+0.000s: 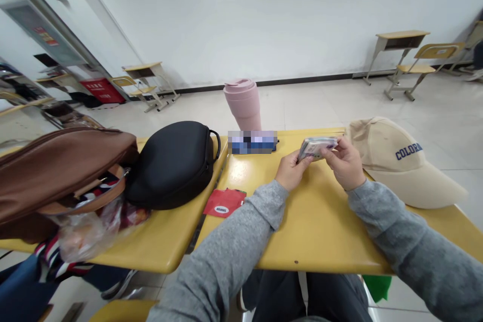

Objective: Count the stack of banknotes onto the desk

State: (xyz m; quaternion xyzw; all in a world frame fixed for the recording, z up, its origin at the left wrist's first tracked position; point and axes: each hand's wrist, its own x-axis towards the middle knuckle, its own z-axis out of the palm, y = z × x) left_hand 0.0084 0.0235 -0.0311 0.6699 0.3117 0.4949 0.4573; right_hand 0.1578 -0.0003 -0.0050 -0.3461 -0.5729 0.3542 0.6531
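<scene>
Card stack (316,147) in 2 hands, beige cap (396,161) reading "COLORA", just beside

two hands (290,170) (345,163), one card stack (316,147), one cap (400,161), one cup (243,103), two bags (173,163) (56,171)

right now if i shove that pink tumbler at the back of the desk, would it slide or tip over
Probably tip. The pink tumbler is tall and narrows toward its base, so a push up high likely topples it. It stands at the far edge of the yellow desk, so it could go off the back. Its lid looks closed; how full or heavy it is cannot be told.
</scene>
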